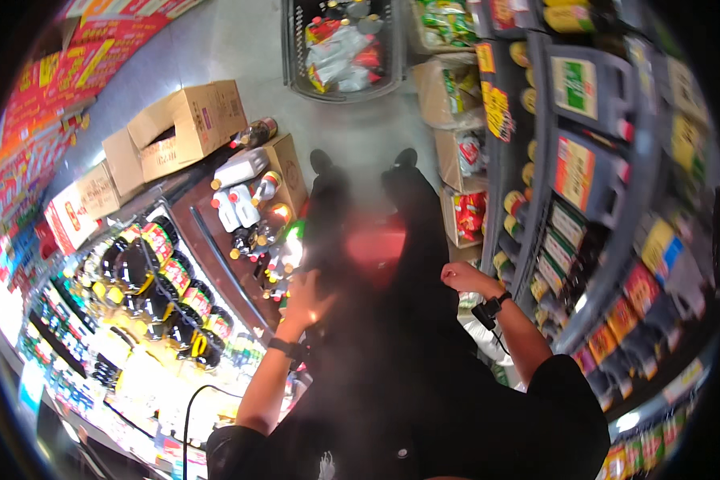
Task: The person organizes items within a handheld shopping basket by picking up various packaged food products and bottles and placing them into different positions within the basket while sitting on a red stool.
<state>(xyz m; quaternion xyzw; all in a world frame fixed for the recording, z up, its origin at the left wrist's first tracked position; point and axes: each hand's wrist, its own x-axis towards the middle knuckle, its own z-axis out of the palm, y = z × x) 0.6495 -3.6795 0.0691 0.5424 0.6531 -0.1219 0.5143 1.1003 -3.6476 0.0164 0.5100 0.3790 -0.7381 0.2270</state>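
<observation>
Head view: left hand (306,300), fingers spread, hovers just beside bottles (274,254); right hand (462,278) curled shut, well apart.

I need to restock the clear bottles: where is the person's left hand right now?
In the head view, the left hand is left of centre, open, reaching toward the bottles in the open cardboard box on the floor.

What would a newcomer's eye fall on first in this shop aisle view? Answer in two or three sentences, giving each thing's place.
Probably the left hand, fingers spread, reaching toward a cluster of bottles in an open carton at centre left. Below them, at lower left, brightly lit rows of dark bottles with red and yellow labels fill a shelf. At the top stands a shopping basket on the grey floor; the right hand is closed near the right-hand shelving.
</observation>
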